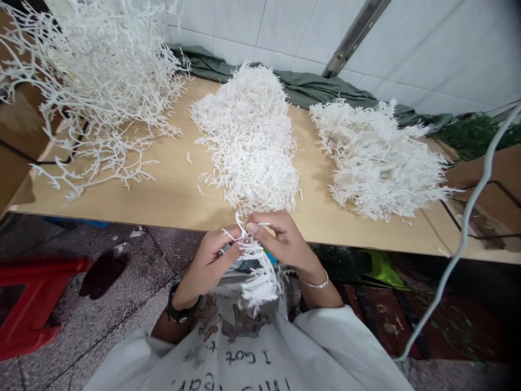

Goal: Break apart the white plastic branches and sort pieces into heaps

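Just in front of the table's front edge, my left hand [211,260] and my right hand [283,239] meet with fingers pinched on a white branched plastic sprig [260,271]. Its bare forked stem points up between the fingertips, and its dense tufted part hangs down over my shirt. Beyond my hands lies a heap of small white pieces [256,141]. Large open-branched white twigs [109,92] are piled at the left of the table. At the right rests a pile of fuller white sprigs [382,157].
The wooden table [171,201] runs across the view, with green cloth [301,87] along its back. A pale cable [464,233] hangs at the right. A red stool [32,298] and dark shoes [103,274] are at the lower left.
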Demonstrator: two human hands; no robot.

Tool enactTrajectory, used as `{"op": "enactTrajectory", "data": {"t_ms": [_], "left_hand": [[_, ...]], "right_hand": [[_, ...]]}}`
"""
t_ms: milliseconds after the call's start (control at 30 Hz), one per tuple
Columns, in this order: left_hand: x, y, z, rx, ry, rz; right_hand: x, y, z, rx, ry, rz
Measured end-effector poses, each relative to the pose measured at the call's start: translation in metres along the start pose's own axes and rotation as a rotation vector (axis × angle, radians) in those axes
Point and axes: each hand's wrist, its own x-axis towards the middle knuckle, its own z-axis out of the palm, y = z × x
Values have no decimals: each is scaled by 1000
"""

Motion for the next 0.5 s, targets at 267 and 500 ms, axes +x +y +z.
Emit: {"op": "enactTrajectory", "data": {"t_ms": [267,500], "left_hand": [[1,-1,26,-524,59,-74],[3,10,32,-679,84,47]], "right_hand": [[-13,-6,37,317,324,-87],[-1,-2,28,396,653,-42]]}}
